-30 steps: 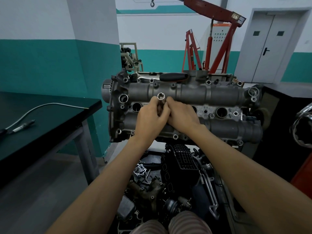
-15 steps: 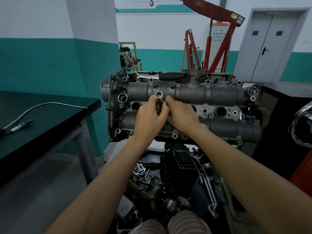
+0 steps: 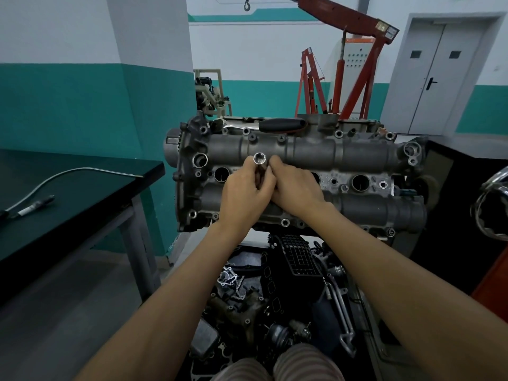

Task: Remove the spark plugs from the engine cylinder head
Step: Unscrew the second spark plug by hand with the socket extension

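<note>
The grey engine cylinder head [image 3: 365, 155] lies in front of me with a row of round plug wells along its middle. A silver socket tube [image 3: 259, 158] stands out of the second well from the left, its open end toward me. My left hand [image 3: 243, 195] grips the tube from the left, and my right hand [image 3: 295, 185] pinches it from the right. The hands touch each other and hide the tube's lower part and the well. One spark plug [image 3: 34, 207] lies on the black table at the left.
A ratchet with a black handle [image 3: 283, 124] rests on the head's far edge. The black table [image 3: 90, 204] carries a bent metal tube [image 3: 82, 171]. Loose engine parts [image 3: 275, 292] lie below the head. A red engine crane [image 3: 354, 64] stands behind.
Both hands stay clasped on the socket tube over the same well. The tube's open end has barely shifted; nothing else has moved.
</note>
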